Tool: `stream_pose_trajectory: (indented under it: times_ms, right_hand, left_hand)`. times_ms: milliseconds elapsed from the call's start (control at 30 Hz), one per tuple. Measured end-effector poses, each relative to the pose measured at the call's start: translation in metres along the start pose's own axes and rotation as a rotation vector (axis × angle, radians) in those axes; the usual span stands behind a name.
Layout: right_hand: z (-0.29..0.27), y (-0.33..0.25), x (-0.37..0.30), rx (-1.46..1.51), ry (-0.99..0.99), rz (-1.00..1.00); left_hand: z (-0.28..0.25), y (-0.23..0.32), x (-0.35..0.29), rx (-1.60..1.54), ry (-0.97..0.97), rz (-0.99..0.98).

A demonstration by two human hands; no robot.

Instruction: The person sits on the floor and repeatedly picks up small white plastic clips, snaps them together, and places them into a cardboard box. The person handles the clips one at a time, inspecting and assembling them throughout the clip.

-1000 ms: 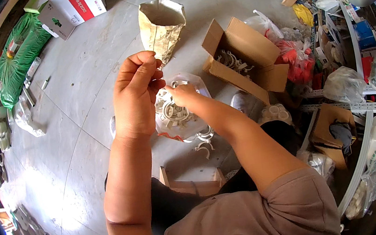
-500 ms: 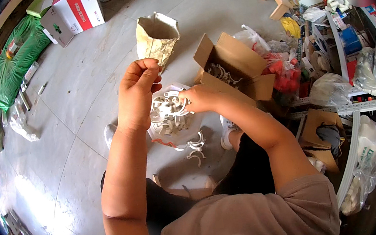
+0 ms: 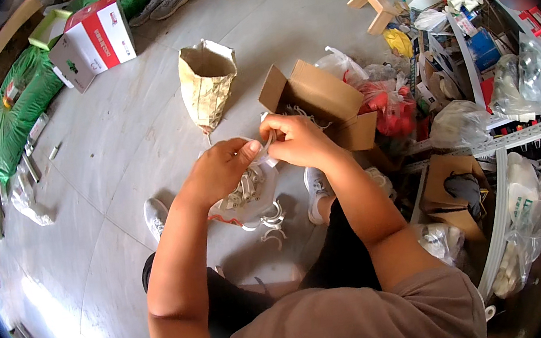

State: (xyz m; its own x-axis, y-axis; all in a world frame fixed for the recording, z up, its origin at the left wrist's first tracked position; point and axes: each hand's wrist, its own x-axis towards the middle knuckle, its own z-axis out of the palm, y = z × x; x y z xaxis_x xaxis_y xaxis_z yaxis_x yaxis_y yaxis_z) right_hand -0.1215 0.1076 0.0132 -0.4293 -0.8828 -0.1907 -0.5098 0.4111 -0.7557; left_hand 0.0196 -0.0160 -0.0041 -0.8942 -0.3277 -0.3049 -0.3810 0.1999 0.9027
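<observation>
Both hands meet above a translucent plastic bag (image 3: 266, 192) filled with white plastic pipe clips (image 3: 244, 190). My right hand (image 3: 299, 140) pinches a white pipe clip (image 3: 272, 146), which the fingers partly cover. My left hand (image 3: 217, 171) is closed at the clip's left side, thumb pressed against it; its fingertips are partly hidden. Several loose pipe clips (image 3: 271, 221) lie on the floor by the near side of the bag. Beyond my hands a crumpled tan paper bag (image 3: 207, 95) stands on the floor, its mouth open.
An open cardboard box (image 3: 329, 94) with white pieces inside stands right of my hands. Shelving (image 3: 484, 147) with bagged goods lines the right side. A wooden stool (image 3: 376, 11) stands farther back. At left are a red-and-white carton (image 3: 102, 37) and green sacks (image 3: 16, 109).
My left hand has let go of the paper bag, now on the floor, and moved down to my right hand. The right hand has lifted a pipe clip from the plastic bag.
</observation>
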Motion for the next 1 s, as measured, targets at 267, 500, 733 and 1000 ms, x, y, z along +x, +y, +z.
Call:
stream_pose_trajectory:
  times_ms: [267, 500, 733, 1000]
  right_hand:
    - [0.000, 0.017, -0.009, 0.441, 0.269, -0.244]
    - [0.001, 0.014, -0.009, 0.936, 0.252, 0.110]
    - [-0.008, 0.016, -0.011, 1.014, 0.278, 0.061]
    - [-0.004, 0.016, -0.010, 1.157, 0.315, 0.060]
  left_hand:
    - [0.009, 0.007, 0.007, -0.472, -0.052, 0.046]
    - [0.014, 0.014, 0.008, -0.758, -0.107, -0.062]
    - [0.024, 0.009, 0.014, -0.712, -0.154, -0.037]
    - [0.031, 0.002, 0.021, -0.654, -0.146, 0.026]
